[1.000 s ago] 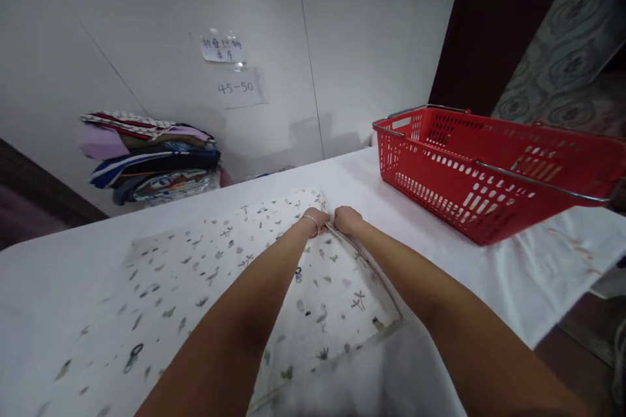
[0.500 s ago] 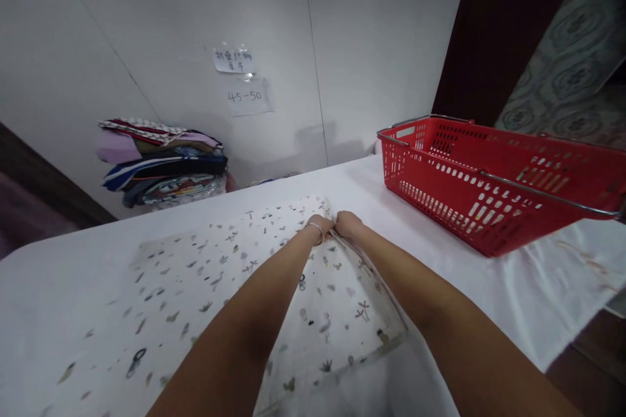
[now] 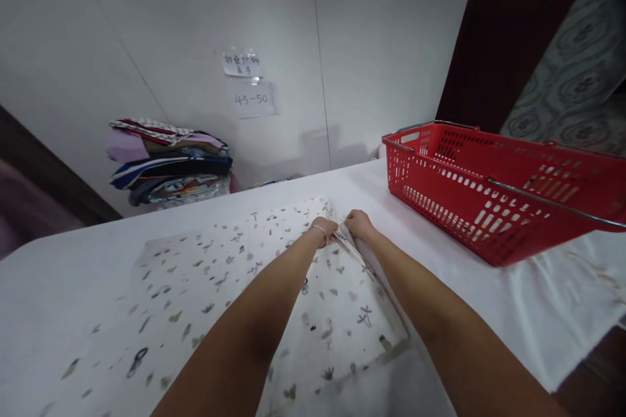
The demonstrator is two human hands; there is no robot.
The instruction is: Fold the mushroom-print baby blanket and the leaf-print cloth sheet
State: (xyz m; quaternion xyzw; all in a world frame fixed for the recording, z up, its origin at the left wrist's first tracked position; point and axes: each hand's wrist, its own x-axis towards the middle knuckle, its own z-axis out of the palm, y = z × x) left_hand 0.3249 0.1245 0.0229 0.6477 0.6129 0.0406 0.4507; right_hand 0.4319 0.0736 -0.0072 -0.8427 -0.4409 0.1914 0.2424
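Note:
A white cloth printed with small plants, flamingos and other motifs lies spread over the table. My left hand is closed on the far right part of this cloth, a bracelet round the wrist. Just to its right, my right hand is also closed, with the fingertips pinching pale fabric at the cloth's right edge. Layered folds run along that edge from between the hands toward me. My forearms cover part of the cloth, and the fingertips are partly hidden.
A red perforated basket with metal handles stands on the right of the white-covered table. Folded clothes are stacked beyond the far left edge. Two handwritten paper signs are taped to the wall.
My right hand has moved a little to the right, widening the gap from my left hand, which stays on the cloth. The view has shifted slightly.

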